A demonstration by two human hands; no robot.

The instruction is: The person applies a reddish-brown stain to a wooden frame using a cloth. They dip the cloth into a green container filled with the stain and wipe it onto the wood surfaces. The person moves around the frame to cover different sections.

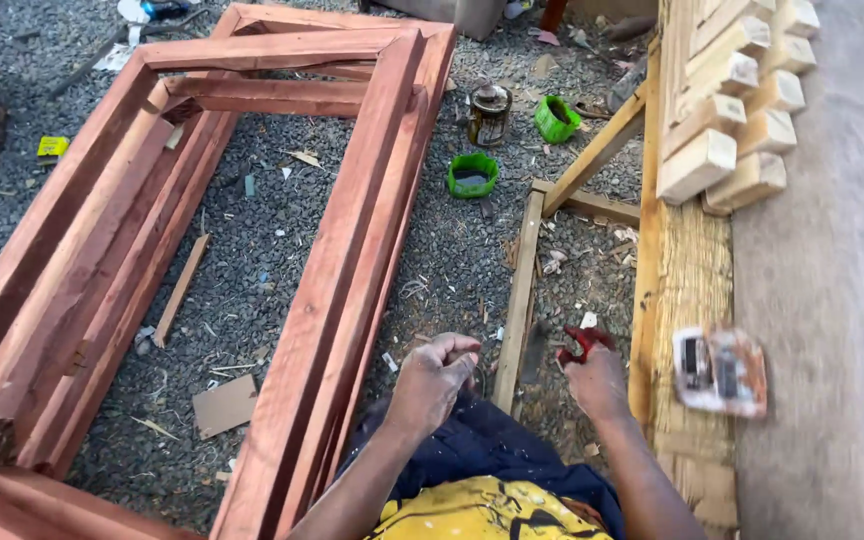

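Right hand (597, 378) pinches a small red-handled tool (584, 343), its handles pointing up and away from the body; left hand (434, 378) curls into an empty fist just beside it, both over gravel ground (252, 260) between the reddish wooden frame (342, 250) and a pale plank (518, 300)

wooden frames (332, 250) left of hands, blocks (742, 110) far right
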